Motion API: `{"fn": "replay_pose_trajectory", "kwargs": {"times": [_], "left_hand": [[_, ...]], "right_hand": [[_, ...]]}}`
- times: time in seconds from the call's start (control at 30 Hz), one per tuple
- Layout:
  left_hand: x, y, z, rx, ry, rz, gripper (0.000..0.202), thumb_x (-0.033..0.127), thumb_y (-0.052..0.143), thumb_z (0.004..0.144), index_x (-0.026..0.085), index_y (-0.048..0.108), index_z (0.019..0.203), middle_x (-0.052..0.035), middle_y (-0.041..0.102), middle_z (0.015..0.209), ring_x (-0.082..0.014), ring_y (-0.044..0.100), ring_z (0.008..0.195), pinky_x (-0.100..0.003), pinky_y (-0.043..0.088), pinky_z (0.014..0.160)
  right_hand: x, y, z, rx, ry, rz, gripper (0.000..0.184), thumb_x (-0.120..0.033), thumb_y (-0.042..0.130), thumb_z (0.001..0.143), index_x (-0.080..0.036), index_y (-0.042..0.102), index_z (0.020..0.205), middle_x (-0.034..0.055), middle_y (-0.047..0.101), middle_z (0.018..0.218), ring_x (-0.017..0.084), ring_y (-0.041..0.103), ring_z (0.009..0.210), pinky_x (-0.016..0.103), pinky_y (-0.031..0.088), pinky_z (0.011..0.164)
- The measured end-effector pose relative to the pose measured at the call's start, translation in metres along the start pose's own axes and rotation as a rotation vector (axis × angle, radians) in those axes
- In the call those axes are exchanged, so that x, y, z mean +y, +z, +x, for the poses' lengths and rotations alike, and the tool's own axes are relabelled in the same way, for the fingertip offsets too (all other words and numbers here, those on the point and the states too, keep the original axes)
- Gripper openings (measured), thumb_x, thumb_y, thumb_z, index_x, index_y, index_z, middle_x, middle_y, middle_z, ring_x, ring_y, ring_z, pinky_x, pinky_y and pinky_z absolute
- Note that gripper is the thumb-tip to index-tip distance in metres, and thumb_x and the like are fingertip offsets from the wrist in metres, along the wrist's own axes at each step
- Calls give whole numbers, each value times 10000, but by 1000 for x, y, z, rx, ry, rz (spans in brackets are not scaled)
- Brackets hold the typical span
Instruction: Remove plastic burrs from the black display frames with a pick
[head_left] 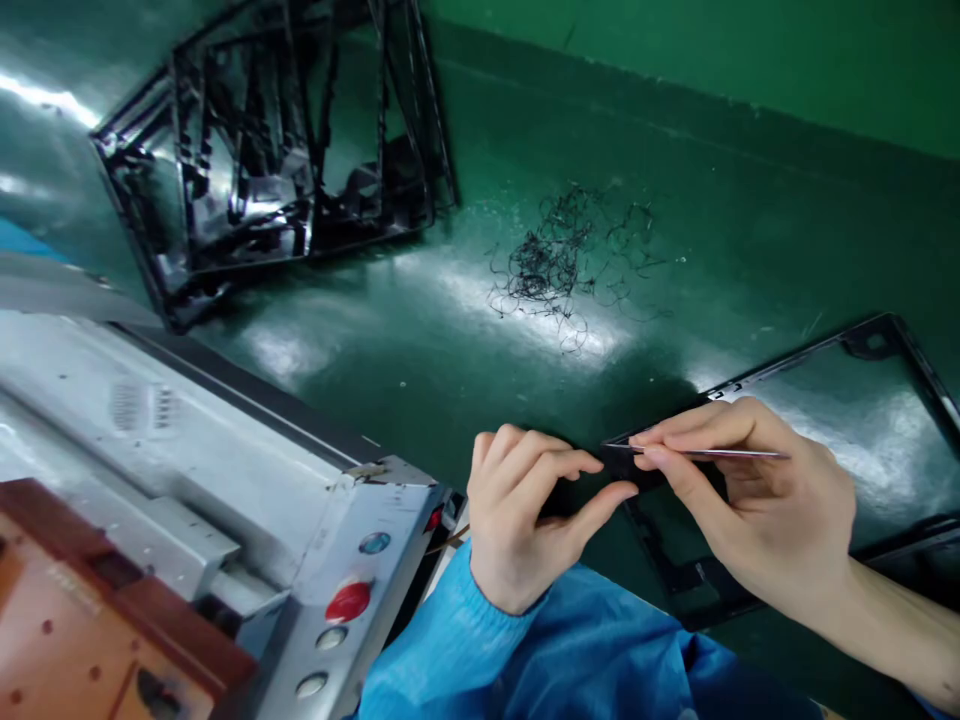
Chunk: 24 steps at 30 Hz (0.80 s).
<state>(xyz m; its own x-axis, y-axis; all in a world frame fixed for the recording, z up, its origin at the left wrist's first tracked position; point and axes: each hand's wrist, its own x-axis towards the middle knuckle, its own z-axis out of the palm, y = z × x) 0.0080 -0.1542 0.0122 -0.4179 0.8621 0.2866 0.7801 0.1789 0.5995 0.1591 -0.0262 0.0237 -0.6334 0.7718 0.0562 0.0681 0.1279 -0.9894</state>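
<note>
A black plastic frame (907,345) lies on the green table (450,330) at the lower right. My left hand (521,525), in a blue sleeve, pinches the frame's near-left corner between thumb and fingers. My right hand (757,505) is closed on a thin metal tool (712,453), like a blade or tweezers. Its tip points left at the frame's corner, just above my left fingertips.
A pile of thin black plastic shavings (562,260) lies mid-table. A stack of black frames (277,150) leans at the upper left. A grey metal machine (225,470) with a red button (347,601) and round indicators fills the lower left.
</note>
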Motion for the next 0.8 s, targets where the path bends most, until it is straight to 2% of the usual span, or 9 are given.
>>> {"fn": "replay_pose_trajectory", "kwargs": {"times": [0.23, 0.53, 0.8], "left_hand": [[2, -1, 0, -17, -36, 14, 313, 396, 889, 895, 233, 693, 1075, 18, 678, 838, -188, 619, 783, -382, 401, 765], [1, -1, 1, -15, -36, -11, 269, 362, 900, 890, 243, 718, 1049, 44, 626, 744, -171, 579, 730, -372, 373, 727], [0, -1, 0, -1, -35, -15, 252, 370, 901, 890, 239, 722, 1010, 40, 648, 744, -160, 573, 713, -374, 382, 715]], "right_hand": [[0, 1, -1, 6, 10, 18, 219, -88, 765, 971, -296, 758, 1040, 8, 799, 1006, 218, 814, 913, 350, 725, 768], [0, 1, 0, -12, 31, 3, 213, -118, 750, 994, -326, 751, 1040, 5, 803, 994, 245, 820, 920, 396, 733, 775], [0, 0, -2, -33, 41, -1, 215, -98, 756, 986, -309, 745, 1027, -13, 804, 1000, 218, 821, 938, 362, 732, 807]]}}
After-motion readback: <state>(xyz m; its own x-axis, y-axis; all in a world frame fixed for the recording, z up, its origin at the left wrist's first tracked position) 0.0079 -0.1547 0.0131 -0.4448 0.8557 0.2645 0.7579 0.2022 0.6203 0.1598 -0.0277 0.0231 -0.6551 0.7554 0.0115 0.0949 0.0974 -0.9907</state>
